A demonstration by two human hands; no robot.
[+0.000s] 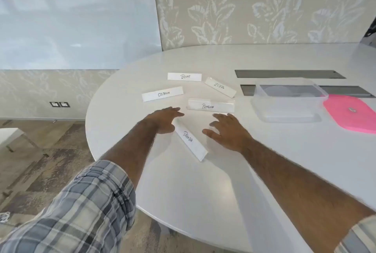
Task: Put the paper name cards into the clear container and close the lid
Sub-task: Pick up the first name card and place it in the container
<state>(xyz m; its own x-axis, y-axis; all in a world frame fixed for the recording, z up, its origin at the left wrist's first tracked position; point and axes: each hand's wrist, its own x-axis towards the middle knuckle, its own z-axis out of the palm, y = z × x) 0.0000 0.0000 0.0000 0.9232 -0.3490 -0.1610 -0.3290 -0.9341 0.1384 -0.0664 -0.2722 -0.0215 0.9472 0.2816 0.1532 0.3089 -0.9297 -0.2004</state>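
— What's the room like?
— A leaf-patterned beige wall [264, 8], mottled carpet [40, 161] and a white oval counter [183, 191].
— And the cards?
— Five white paper name cards [184, 76] lie left of the clear plastic container [284, 115]; the flat pink lid [350, 112] lies to its right.
— The hands?
— Left hand [164, 119], fingers straight, at the PANDA card [190, 140]; right hand [227, 130], fingers spread, holds nothing.

From my feed, a big white oval table [193, 181] fills the centre and right, with dark inset strips [289, 74] at right. Leaf-print beige wallpaper [254, 8] runs across the top. There's a glossy pale wall panel [77, 14] upper left, twin wall sockets [60, 104] mid-left and patchy brown-grey carpet [40, 163] lower left. Soft, even light.
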